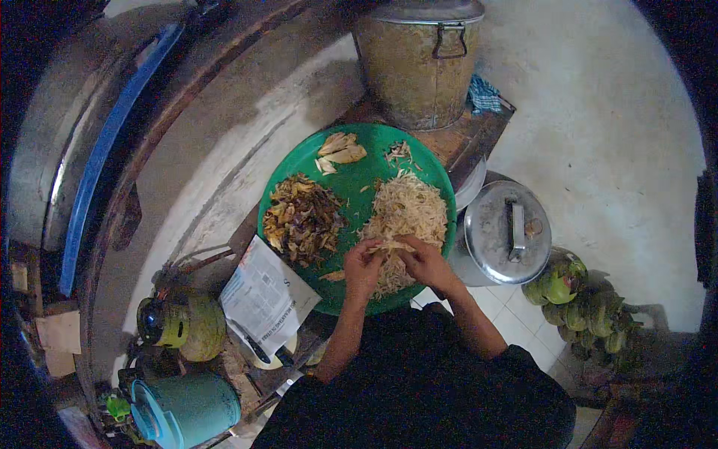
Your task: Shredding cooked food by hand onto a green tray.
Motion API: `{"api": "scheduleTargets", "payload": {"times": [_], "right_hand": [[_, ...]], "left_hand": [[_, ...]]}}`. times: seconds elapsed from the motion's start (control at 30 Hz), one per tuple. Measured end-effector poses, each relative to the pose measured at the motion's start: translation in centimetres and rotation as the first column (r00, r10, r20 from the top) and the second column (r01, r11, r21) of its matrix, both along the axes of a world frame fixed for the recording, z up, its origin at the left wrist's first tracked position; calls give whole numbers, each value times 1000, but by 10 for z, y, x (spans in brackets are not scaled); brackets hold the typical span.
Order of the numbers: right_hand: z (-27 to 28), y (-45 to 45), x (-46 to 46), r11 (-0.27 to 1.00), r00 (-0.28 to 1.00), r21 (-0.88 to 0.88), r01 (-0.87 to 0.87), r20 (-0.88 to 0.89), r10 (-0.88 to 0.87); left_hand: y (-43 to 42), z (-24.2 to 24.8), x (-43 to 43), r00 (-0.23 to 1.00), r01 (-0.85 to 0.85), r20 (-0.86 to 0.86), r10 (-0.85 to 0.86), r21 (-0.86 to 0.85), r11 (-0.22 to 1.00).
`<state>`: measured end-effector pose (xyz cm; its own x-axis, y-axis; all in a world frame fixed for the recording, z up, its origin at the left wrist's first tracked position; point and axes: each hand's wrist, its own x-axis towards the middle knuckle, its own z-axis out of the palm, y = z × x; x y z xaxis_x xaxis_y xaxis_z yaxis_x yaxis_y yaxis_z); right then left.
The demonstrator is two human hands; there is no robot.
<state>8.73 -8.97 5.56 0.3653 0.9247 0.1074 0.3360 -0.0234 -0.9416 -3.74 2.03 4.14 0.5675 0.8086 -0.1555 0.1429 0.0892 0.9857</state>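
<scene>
A round green plastic tray (359, 210) lies before me. Over the pile of pale shreds (412, 205), which look like pulled meat, my left hand (363, 265) and my right hand (422, 259) meet. Between their fingertips is a thin pale strip (391, 246), pinched from both sides. On the tray's left is a heap of brown and dark scraps (304, 219). Several larger pale pieces (341, 150) rest at the far edge, and a small cluster of bits (399, 153) is to their right. One loose piece (333, 275) lies near my left hand.
Behind the tray stands a large lidded metal pot (418, 70) with a blue cloth (483, 95) beside it. To the right are another lidded pot (507, 233) and green gas cylinders (583, 308). Printed paper (269, 297), a gas cylinder (190, 328) and a turquoise bucket (193, 401) are at left.
</scene>
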Motion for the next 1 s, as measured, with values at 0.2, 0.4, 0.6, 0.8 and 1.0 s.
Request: {"api": "scheduleTargets", "payload": {"times": [0.2,0.4,0.6,0.8,1.0], "right_hand": [[-5,-2,-10,998,998,-57,18,-58,-22],[10,-2,-5,990,994,-135,37,-94,-50],[24,-3,-11,987,983,-130,-97,-168,74],[-7,2,-3,985,988,-67,156,32,-154],[-15,5,-16,997,973,30,68,217,-72]], "left_hand": [[-3,-2,0,998,-29,51,22,141,990],[-3,-5,-7,992,-17,124,7,82,996],[-1,-6,-7,998,-43,45,38,109,993],[-7,5,-5,994,5,107,2,-63,998],[-5,4,-4,995,40,99,-15,-254,966]]}}
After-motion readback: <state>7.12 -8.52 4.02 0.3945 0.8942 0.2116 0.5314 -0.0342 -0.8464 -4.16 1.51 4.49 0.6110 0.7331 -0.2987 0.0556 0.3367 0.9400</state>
